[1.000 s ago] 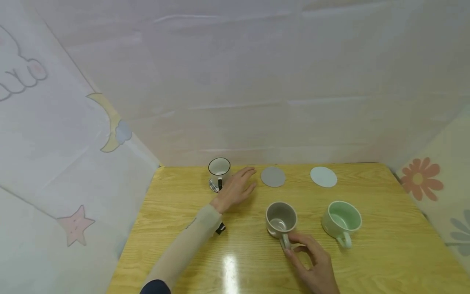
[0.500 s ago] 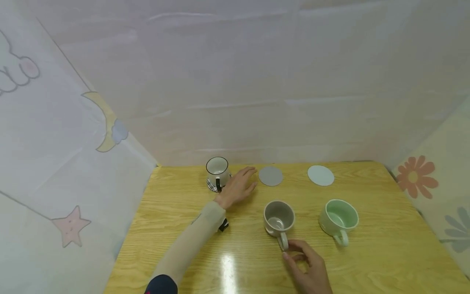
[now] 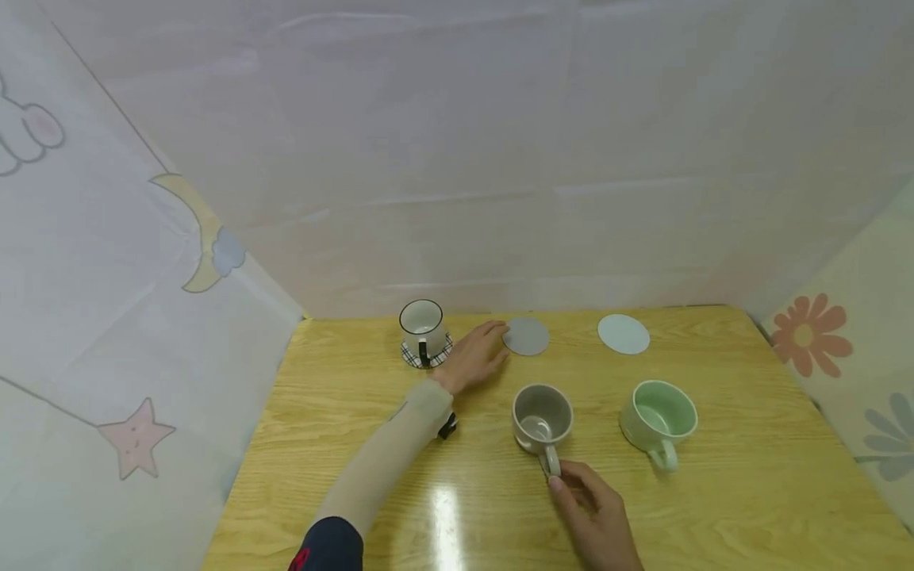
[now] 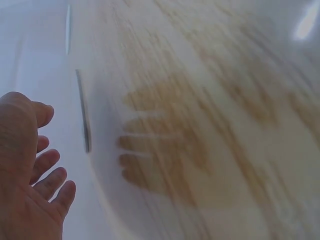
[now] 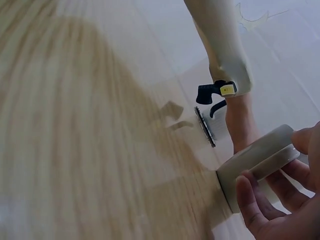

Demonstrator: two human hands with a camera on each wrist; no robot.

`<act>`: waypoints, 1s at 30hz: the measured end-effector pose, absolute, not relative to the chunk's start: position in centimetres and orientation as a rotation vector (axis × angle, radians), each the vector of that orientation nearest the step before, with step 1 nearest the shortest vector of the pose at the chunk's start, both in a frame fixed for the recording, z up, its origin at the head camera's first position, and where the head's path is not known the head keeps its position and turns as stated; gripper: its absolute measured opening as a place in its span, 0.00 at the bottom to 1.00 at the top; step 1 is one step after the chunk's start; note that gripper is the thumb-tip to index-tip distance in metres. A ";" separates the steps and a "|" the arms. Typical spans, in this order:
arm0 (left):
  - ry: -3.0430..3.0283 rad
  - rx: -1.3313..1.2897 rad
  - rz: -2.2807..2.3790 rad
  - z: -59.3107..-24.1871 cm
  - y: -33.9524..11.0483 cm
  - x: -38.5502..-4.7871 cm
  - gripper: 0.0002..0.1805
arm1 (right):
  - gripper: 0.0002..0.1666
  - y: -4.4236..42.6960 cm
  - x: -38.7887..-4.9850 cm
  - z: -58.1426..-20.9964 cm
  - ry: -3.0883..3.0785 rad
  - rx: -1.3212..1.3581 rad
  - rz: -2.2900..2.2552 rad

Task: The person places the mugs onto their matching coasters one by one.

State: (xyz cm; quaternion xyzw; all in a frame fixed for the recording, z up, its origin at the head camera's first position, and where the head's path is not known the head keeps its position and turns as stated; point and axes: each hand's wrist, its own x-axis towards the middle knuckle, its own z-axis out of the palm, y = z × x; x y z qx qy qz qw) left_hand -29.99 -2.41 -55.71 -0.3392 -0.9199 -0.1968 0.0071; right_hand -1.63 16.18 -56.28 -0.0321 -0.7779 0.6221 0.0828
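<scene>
Right hand (image 3: 598,515) pinches gray mug (image 3: 543,419) by handle (image 3: 551,461), between tabletop's (image 3: 321,412) near and far edges; handle faces near edge, presumably for easy reach. Left hand (image 3: 473,357), empty, unclenched, beside gray coaster (image 3: 528,337) by far edge; fingertip contact unclear from here.

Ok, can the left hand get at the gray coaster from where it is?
Likely yes: the left hand has its fingers at the left edge of the gray coaster, nothing between them; the gray mug stands clear.
</scene>
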 end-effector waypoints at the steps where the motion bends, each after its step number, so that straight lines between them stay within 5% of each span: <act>1: -2.880 -1.059 -0.606 -55.8 -2.3 -30.1 0.30 | 0.10 16.1 -1.7 -56.2 -2.307 -0.100 1.891; 30: -2.969 -1.170 -0.523 -57.3 -0.5 -31.7 0.27 | 0.15 15.8 -2.8 -56.1 -2.353 -0.139 1.938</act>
